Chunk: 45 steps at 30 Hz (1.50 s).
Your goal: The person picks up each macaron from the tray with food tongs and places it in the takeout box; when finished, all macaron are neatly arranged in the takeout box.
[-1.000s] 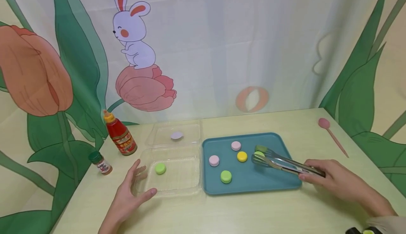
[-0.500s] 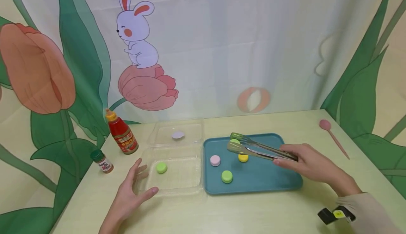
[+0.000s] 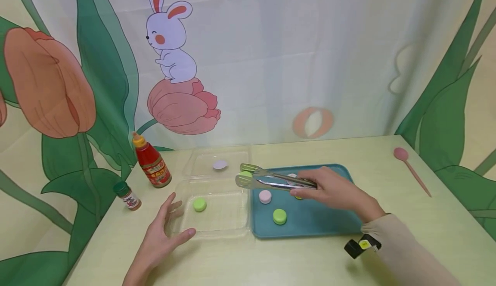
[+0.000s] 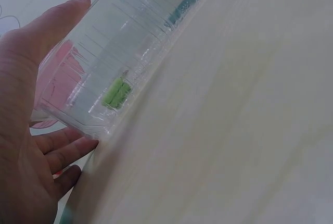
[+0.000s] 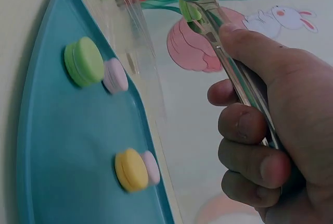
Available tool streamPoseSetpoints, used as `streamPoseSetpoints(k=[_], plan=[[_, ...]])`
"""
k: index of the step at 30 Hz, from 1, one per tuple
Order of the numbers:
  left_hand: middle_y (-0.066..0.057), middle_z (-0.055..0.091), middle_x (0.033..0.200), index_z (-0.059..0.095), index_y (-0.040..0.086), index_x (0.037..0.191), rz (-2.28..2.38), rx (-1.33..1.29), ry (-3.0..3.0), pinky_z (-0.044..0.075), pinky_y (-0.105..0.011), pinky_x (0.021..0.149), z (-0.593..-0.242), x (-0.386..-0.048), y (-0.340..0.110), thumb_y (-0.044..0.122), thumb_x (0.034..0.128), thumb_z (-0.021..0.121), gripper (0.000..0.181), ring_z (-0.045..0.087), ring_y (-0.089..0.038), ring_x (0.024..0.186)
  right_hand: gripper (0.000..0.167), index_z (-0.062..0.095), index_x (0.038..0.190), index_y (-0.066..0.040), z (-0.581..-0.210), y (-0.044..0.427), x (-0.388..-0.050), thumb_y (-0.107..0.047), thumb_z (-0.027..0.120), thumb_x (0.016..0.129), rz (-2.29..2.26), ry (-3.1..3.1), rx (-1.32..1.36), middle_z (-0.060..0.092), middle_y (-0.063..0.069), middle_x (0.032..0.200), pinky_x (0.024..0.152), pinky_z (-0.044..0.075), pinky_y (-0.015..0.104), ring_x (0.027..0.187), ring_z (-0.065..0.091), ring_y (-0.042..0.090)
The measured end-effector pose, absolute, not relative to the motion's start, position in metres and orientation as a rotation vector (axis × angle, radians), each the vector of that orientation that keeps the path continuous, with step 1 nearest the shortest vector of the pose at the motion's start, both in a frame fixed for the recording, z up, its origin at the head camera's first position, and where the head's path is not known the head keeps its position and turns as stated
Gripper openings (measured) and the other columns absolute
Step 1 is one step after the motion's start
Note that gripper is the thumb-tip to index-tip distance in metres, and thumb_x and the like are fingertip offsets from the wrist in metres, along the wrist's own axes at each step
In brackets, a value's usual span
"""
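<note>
My right hand (image 3: 329, 191) grips metal tongs (image 3: 277, 179), whose tips pinch a green macaron (image 5: 191, 10) in the air near the tray's left rim. At the left front corner of a clear plastic box (image 3: 221, 234), my left hand (image 3: 159, 234) has its thumb and fingers spread around the corner. Inside the box lies another green macaron (image 3: 199, 204). The blue tray (image 5: 67, 146) bears a green macaron (image 3: 280, 216), a pink one (image 3: 265, 197), a yellow one (image 5: 131, 170) and a second pink one (image 5: 151, 166), these last two partly hidden by my right hand in the head view.
Behind the box its clear lid (image 3: 236, 165) lies open, with a pale oval patch (image 3: 220, 165) on it. A red sauce bottle (image 3: 153, 163) and a small green-capped jar (image 3: 128, 196) stand at left. A pink spoon (image 3: 410, 167) lies at far right.
My right hand has lifted the green macaron off the tray with the tongs and carried it left toward the box. The left hand has stayed at the box corner.
</note>
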<state>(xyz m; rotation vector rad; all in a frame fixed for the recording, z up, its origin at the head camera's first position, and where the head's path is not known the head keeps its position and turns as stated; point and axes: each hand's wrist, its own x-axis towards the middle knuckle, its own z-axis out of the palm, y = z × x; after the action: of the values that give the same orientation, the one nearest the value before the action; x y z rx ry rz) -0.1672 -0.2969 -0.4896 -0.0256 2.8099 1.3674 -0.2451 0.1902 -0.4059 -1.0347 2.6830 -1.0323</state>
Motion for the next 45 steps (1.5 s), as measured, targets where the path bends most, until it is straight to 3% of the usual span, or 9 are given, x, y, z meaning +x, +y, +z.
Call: streamPoseSetpoints(k=[13, 25, 34, 45], plan=[[-0.012, 0.044, 0.176, 0.011, 0.030, 0.180, 1.381, -0.023, 2.817, 0.018, -0.078, 0.131, -0.491, -0.167, -0.297, 0.052, 0.0880, 0.095, 0.127, 0.039, -0.041, 0.164, 0.035, 0.066, 0.094, -0.024, -0.419, 0.129, -0.258, -0.056, 0.070, 0.108, -0.912, 2.630, -1.118, 0.051, -0.010, 0.075, 0.059, 0.038, 0.025, 0.062, 0.043, 0.003], [-0.011, 0.043, 0.176, 0.010, 0.031, 0.180, 1.368, -0.038, 2.808, 0.019, -0.079, 0.130, -0.491, -0.169, -0.297, 0.052, 0.0880, 0.095, 0.127, 0.038, -0.042, 0.164, 0.043, 0.061, 0.088, -0.016, -0.426, 0.094, -0.261, -0.051, 0.069, 0.110, -0.821, 2.591, -1.073, 0.041, -0.005, 0.074, 0.066, 0.038, 0.032, 0.065, 0.040, 0.008], [-0.011, 0.043, 0.177, 0.009, 0.032, 0.180, 1.356, -0.056, 2.806, 0.019, -0.079, 0.130, -0.492, -0.168, -0.297, 0.054, 0.0882, 0.094, 0.127, 0.037, -0.042, 0.165, 0.032, 0.070, 0.090, -0.018, -0.413, 0.074, -0.259, -0.043, 0.074, 0.109, -0.703, 2.645, -1.072, 0.052, -0.003, 0.073, 0.064, 0.043, 0.031, 0.063, 0.047, 0.009], [-0.010, 0.044, 0.176, 0.011, 0.031, 0.180, 1.370, -0.042, 2.811, 0.018, -0.078, 0.131, -0.491, -0.168, -0.297, 0.054, 0.0883, 0.094, 0.126, 0.038, -0.041, 0.164, 0.037, 0.069, 0.082, -0.017, -0.400, 0.065, -0.256, -0.044, 0.077, 0.107, -0.575, 2.693, -1.012, 0.048, -0.006, 0.069, 0.058, 0.039, 0.030, 0.059, 0.045, 0.010]])
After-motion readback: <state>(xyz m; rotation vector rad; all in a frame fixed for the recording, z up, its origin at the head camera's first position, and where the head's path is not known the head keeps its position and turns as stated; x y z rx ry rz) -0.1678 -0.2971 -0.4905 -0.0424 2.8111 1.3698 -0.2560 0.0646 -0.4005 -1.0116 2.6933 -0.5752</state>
